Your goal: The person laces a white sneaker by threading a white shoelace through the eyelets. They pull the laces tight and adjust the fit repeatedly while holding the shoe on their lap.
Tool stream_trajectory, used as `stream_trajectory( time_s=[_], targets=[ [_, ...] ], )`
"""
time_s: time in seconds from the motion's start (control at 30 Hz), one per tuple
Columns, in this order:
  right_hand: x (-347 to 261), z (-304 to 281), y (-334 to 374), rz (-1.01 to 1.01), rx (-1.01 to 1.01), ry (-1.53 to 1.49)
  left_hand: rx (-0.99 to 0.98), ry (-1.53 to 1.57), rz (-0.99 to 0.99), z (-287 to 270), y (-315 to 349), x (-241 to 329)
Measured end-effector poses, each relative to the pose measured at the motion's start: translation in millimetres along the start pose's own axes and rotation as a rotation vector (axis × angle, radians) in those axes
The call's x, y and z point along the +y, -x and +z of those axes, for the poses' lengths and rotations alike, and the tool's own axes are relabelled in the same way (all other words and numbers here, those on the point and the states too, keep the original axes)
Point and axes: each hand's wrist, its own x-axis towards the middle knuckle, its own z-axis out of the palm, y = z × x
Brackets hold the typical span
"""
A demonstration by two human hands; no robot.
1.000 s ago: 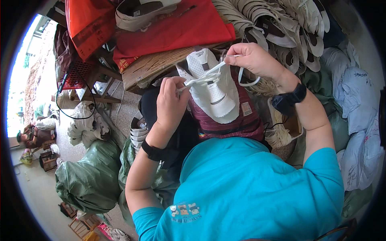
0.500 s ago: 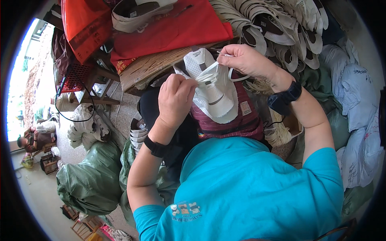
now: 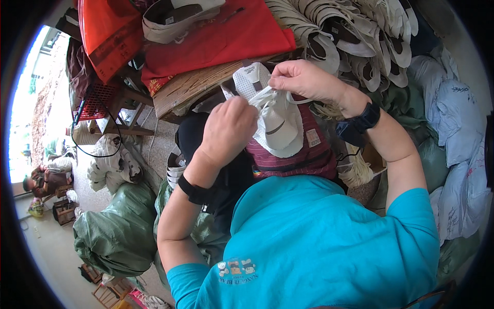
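Observation:
A white mesh shoe upper [image 3: 288, 136] rests on the striped maroon cloth [image 3: 288, 162] over my lap, its tongue pointing away from me. My left hand [image 3: 230, 126] is closed at the left side of the upper, its fingertips pinching the white shoelace [image 3: 263, 95]. On the other side, my right hand [image 3: 306, 80] grips the lace between thumb and forefinger, just above the eyelets. The lace runs between both hands across the tongue. My left fingers hide part of the lacing.
A wooden table [image 3: 180, 90] with red cloth [image 3: 221, 44] and another pale shoe upper [image 3: 177, 20] stands ahead. Many stacked uppers [image 3: 355, 38] lie at the far right. Green sacks [image 3: 116, 226] stand left, white sacks [image 3: 458, 118] right. A person [image 3: 46, 180] sits far left.
My left hand has moved slightly right and up over the lacing. My right hand has shifted left and a little down, so the hands are closer together.

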Motion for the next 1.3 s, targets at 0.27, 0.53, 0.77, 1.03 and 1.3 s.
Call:
stream_trajectory(
  time_s=[0.27,0.53,0.77,1.03,1.3],
  targets=[
    [-20.2,2.5,6.9,-0.019,0.159,-0.211,0.056,-0.181,0.113,18.0,12.0,-19.8],
    [19.0,-27.9,9.6,-0.093,0.218,-0.064,0.174,0.174,-0.349,-10.3,52.8,-10.6],
    [15.0,-69.2,50.2,0.076,0.358,-0.119,0.413,0.526,-0.883,-69.1,126.7,-78.7],
    [23.5,-61.7,60.2,0.026,0.348,-0.191,0.499,1.292,-1.184,-95.4,160.5,-113.4],
    [37.4,-0.7,16.2,-0.039,0.219,-0.049,0.286,1.127,-0.989,-17.2,55.1,-38.1]
  ],
)
